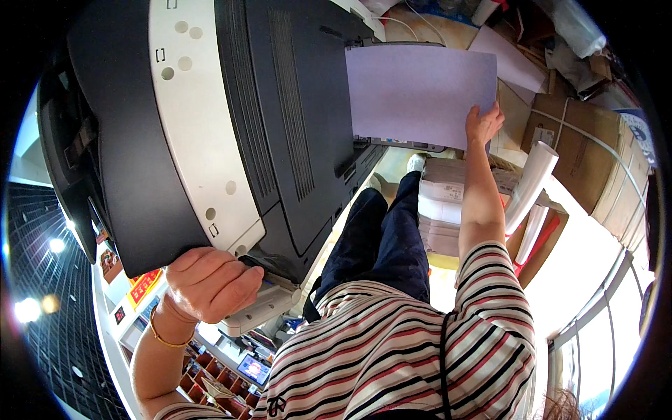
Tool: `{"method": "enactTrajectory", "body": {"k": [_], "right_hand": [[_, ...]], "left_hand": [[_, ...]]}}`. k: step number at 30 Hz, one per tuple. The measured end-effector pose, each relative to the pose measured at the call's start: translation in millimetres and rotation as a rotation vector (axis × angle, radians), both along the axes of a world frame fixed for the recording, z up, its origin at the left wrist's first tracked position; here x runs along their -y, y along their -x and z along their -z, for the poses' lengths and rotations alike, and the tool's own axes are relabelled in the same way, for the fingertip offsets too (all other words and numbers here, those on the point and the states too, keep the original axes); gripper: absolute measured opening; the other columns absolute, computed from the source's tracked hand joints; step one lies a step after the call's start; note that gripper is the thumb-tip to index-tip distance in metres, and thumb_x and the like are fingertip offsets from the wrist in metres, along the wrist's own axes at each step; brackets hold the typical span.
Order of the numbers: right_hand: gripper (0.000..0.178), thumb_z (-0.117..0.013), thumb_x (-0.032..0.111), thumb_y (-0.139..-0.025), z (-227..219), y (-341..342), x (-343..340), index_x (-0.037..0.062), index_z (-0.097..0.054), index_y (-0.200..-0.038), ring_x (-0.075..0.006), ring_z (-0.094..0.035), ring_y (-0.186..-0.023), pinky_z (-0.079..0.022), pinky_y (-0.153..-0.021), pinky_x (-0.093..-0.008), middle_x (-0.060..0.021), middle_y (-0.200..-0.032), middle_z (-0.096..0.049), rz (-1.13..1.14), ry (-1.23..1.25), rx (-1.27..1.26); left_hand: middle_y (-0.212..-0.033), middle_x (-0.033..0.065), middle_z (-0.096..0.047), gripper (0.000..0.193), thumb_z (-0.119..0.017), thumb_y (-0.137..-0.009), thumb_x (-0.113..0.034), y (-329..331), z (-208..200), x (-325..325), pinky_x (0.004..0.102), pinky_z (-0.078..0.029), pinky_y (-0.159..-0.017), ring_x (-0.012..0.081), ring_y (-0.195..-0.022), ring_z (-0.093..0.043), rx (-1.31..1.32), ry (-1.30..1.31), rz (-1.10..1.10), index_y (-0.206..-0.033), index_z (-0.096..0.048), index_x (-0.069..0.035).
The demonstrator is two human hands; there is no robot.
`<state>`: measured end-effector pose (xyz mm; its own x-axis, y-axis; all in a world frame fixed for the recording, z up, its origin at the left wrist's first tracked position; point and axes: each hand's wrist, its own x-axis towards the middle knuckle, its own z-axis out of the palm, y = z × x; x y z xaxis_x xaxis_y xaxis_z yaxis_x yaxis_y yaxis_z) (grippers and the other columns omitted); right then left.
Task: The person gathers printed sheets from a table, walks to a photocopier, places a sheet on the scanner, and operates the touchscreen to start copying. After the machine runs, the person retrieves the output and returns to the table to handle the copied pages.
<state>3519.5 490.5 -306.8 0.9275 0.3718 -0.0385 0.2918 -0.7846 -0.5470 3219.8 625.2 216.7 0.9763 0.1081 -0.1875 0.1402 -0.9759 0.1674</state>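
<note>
A large copier [315,126], dark grey with a white band, fills the upper left. From its right side sticks out a wide pale lilac sheet of paper [420,91], lying across a side tray mostly hidden under it. My right hand [484,124] pinches the sheet's outer near corner, thumb on top. At the copier's near left end, my left hand [212,283] is closed with knuckles up, its fingers curled round the corner of the dark panel [133,140]; the fingertips are partly hidden.
Paper packs [442,203] are stacked beside my legs, under my right forearm. White paper rolls [532,185] stand in a box to the right, near a strapped cardboard carton [577,140]. Lower left, a lit screen [253,369] sits by wooden pigeonholes [217,381].
</note>
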Motion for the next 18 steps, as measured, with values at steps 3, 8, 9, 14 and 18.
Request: {"method": "enactTrajectory", "body": {"k": [3, 8, 9, 14, 18], "right_hand": [[0.058, -0.064, 0.020, -0.073, 3.5, -0.5, -1.3, -0.0002, -0.043, -0.124, -0.0400, -0.045, -0.109, -0.038, -0.093, -0.0468, -0.0223, -0.118, -0.045, -0.002, -0.016, 0.032], [0.054, -0.064, 0.017, -0.072, 2.8, -0.2, -1.6, 0.0002, -0.046, -0.119, -0.0401, -0.045, -0.110, -0.038, -0.093, -0.0470, -0.0224, -0.116, -0.046, 0.013, -0.054, 0.030], [0.053, -0.064, 0.017, -0.072, 1.7, -0.4, -1.3, 0.0002, -0.047, -0.118, -0.0401, -0.045, -0.110, -0.038, -0.093, -0.0470, -0.0223, -0.116, -0.047, 0.009, -0.067, 0.031], [0.045, -0.064, 0.013, -0.071, -8.2, -1.9, -2.7, 0.0040, -0.048, -0.113, -0.0398, -0.045, -0.110, -0.039, -0.092, -0.0465, -0.0212, -0.116, -0.047, 0.008, -0.051, -0.007], [0.036, -0.060, 0.012, -0.077, -8.0, -16.6, -2.8, 0.0066, -0.049, -0.111, -0.0392, -0.053, -0.103, -0.042, -0.088, -0.0459, -0.0207, -0.113, -0.053, -0.057, -0.179, -0.120]], "left_hand": [[-0.059, -0.0036, -0.056, 0.009, -0.069, -0.067, -0.013, 0.5, 0.0, -0.6, 0.0223, -0.043, -0.056, 0.0113, -0.059, -0.056, -0.001, -0.004, 0.003, -0.075, -0.065, -0.013], [-0.059, -0.0027, -0.057, 0.008, -0.069, -0.068, -0.012, -1.5, -0.1, -0.8, 0.0229, -0.043, -0.056, 0.0120, -0.057, -0.057, -0.012, 0.008, 0.000, -0.075, -0.064, -0.012], [-0.059, -0.0019, -0.058, 0.009, -0.070, -0.068, -0.012, -2.7, -0.7, -1.3, 0.0237, -0.043, -0.055, 0.0127, -0.056, -0.057, -0.019, 0.017, 0.003, -0.074, -0.063, -0.011], [-0.059, -0.0015, -0.058, 0.010, -0.070, -0.069, -0.010, -0.9, -1.2, -1.6, 0.0246, -0.044, -0.055, 0.0133, -0.056, -0.058, -0.025, 0.026, 0.010, -0.074, -0.062, -0.011], [-0.059, -0.0018, -0.058, 0.010, -0.070, -0.068, -0.009, -0.5, -0.9, -1.0, 0.0245, -0.043, -0.055, 0.0136, -0.056, -0.057, -0.011, 0.018, 0.008, -0.074, -0.061, -0.011]]}}
